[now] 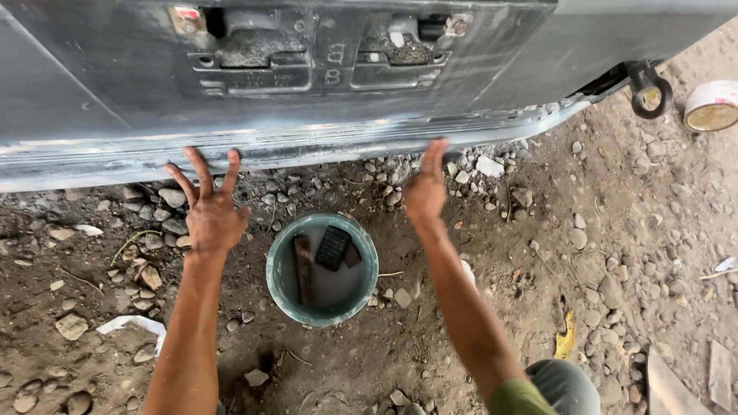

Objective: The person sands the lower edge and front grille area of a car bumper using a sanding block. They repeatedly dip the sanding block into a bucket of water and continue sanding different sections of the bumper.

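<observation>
Obs., head view looking down. Grey sanded car panel (307, 92) fills the top of frame; its lower edge runs left to right across the upper third, over bare dirt and stones.

Left hand (209, 215), centre-left: grip wide, fingers spread, holding nothing. Fingertips touch the panel's lower edge; palm is below the edge, over the gravel.

Right hand (425, 188), centre: fingers straight and held together, tips on the same lower edge. Nothing seen in it; palm side faces away, so I can't tell if sth thin sits under the fingers.

Panel vs. grip: panel is above and ahead of both hands, contact at fingertips only, no wrap around the edge. Both hands are well apart from each other along the edge.

Teal bucket (322, 269), centre frame, sits on the ground between the forearms, just below the hands. It holds grey water, a black sanding block (333, 247) and a dark bar-shaped piece (303, 269).

Tape roll (711, 106), upper right, on the ground, well apart from both hands. Black tow hook (650, 88) is just left of it.

Risks (judgement):
- Bare fingertips on a thin metal edge: a slide along it could cut, esp. if wet.
- Forearm or knee (565, 384) drop could knock the bucket, spilling water onto the dirt.
- Grit from the ground on fingers could scratch the sanded surface.
</observation>
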